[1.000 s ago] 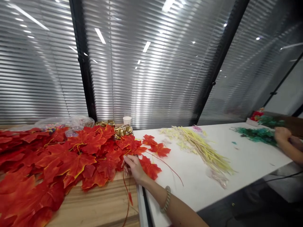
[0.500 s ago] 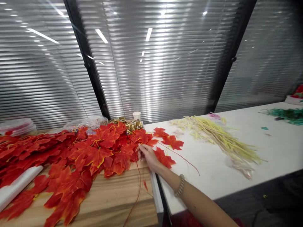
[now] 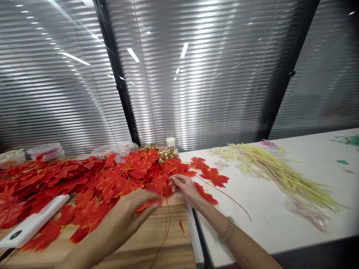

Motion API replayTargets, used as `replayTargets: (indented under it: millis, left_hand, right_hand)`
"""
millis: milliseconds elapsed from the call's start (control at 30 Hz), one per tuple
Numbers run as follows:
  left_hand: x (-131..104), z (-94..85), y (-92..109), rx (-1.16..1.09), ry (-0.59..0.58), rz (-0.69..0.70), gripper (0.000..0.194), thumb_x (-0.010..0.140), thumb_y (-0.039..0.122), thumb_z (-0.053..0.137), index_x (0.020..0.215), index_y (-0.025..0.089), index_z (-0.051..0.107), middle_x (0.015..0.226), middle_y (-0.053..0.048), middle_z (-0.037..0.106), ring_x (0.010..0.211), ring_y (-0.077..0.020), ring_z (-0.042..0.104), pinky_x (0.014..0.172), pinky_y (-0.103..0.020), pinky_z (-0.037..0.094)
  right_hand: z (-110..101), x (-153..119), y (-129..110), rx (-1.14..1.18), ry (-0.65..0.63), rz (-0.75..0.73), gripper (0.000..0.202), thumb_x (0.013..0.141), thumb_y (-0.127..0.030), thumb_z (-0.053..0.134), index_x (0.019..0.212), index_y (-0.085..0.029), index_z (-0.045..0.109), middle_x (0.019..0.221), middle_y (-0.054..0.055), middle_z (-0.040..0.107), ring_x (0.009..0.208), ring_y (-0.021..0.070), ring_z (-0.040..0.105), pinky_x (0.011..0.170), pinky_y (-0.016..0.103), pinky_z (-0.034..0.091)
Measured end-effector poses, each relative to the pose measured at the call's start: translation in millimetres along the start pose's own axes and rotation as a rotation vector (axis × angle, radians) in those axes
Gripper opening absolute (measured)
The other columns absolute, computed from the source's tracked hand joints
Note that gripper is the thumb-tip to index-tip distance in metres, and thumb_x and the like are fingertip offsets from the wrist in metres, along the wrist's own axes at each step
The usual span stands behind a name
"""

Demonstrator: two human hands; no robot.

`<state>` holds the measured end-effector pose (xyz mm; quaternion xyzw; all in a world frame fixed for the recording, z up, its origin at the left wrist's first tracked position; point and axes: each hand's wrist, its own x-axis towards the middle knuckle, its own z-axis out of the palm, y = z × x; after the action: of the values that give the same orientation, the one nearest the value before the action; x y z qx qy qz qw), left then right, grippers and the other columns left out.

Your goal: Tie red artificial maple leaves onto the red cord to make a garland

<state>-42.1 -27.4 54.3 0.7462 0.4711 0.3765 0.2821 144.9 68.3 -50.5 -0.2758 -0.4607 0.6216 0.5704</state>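
the right hand lies at the right edge of the leaves, a wide heap of red and orange maple leaves spread over the wooden table; its fingertips are drawn together on a leaf or its stem at the heap's edge, though the pinch itself is partly hidden by the leaves. a beaded bracelet sits on that wrist. the left hand reaches in from below over the front of the heap, fingers stretched out and slightly apart, blurred, with the fingertips at the leaves just left of the right hand; whether it touches them i cannot tell. a thin red stem trails from the hands down across the wood, and another wire stem runs out to the right over the white table, where a few loose leaves lie beside the hand. a white flat device rests on the leaves at the left front. behind the heap stand clear plastic tubs, crumpled clear bags, gold foil and a small paper cup, all close to the blinds. on the white table, well apart from the hands, lies a long bundle of yellow stems, with some green bits at the far right edge.
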Motion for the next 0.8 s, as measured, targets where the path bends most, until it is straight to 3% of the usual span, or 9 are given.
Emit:
replayTargets:
  millis: [67,133,233,367,533,667,800]
  left_hand:
    - [36.0,20.4,-14.6,0.045,0.000,0.018,0.030,0.070,0.038,0.064,0.095,0.023,0.065,0.098,-0.005,0.065,0.092,-0.0229,0.058,0.088,-0.033,0.042]
    - [64.0,43.2,-31.3,-0.065,-0.061,-0.033,0.041,0.071,0.040,0.062,0.106,0.018,0.060,0.106,-0.009,0.062,0.093,-0.0232,0.058,0.082,-0.032,0.045]
    - [82.7,68.0,-54.5,-0.317,-0.234,-0.093,0.047,0.074,0.042,0.059,0.109,0.011,0.056,0.087,-0.011,0.066,0.073,-0.0194,0.061,0.065,-0.029,0.048]
    - [79.9,76.0,-72.4,-0.532,-0.204,-0.139,0.043,0.073,0.044,0.060,0.097,0.009,0.061,0.067,-0.006,0.064,0.056,-0.0133,0.056,0.056,-0.024,0.045]
    - [70.8,76.5,-77.5,-0.701,-0.145,-0.257,0.035,0.068,0.042,0.067,0.080,0.010,0.064,0.067,-0.006,0.064,0.057,-0.0105,0.055,0.055,-0.020,0.043]
    - [65.8,80.2,-81.7,-0.717,-0.182,-0.395,0.032,0.065,0.041,0.070,0.073,0.010,0.063,0.069,-0.006,0.064,0.054,-0.0087,0.054,0.044,-0.016,0.036]
    - [66.3,80.9,-87.4,-0.732,-0.106,-0.365,0.029,0.062,0.036,0.072,0.072,0.011,0.062,0.066,-0.005,0.065,0.058,-0.0105,0.056,0.055,-0.019,0.043]
  right_hand:
    - [-2.6,0.6,-3.0,0.021,0.005,-0.007,0.030,0.068,-0.042,0.065,0.080,-0.014,0.062,0.069,0.002,0.061,0.052,0.0080,0.051,0.053,0.022,0.042]
    - [-5.5,1.7,-4.5,0.026,-0.003,-0.021,0.028,0.069,-0.041,0.065,0.079,-0.014,0.062,0.067,0.001,0.059,0.052,0.0080,0.050,0.053,0.022,0.040]
    - [-8.9,3.8,-4.8,-0.030,-0.025,-0.060,0.025,0.071,-0.038,0.064,0.074,-0.014,0.063,0.062,-0.001,0.055,0.050,0.0070,0.044,0.049,0.021,0.035]
    - [-9.5,4.6,-4.8,-0.126,-0.062,-0.087,0.023,0.072,-0.037,0.063,0.069,-0.014,0.064,0.059,-0.001,0.053,0.049,0.0071,0.041,0.048,0.021,0.032]
    - [-8.0,3.2,-1.8,-0.201,-0.071,-0.045,0.021,0.070,-0.036,0.065,0.072,-0.015,0.068,0.066,0.001,0.056,0.054,0.0085,0.043,0.050,0.022,0.033]
    - [-6.9,2.1,1.1,-0.213,-0.058,0.001,0.023,0.067,-0.038,0.067,0.074,-0.016,0.069,0.077,0.003,0.059,0.056,0.0082,0.045,0.050,0.022,0.034]
    - [-6.3,0.6,3.0,-0.199,-0.058,-0.002,0.026,0.072,-0.041,0.062,0.070,-0.016,0.067,0.063,0.001,0.057,0.052,0.0081,0.044,0.051,0.022,0.033]
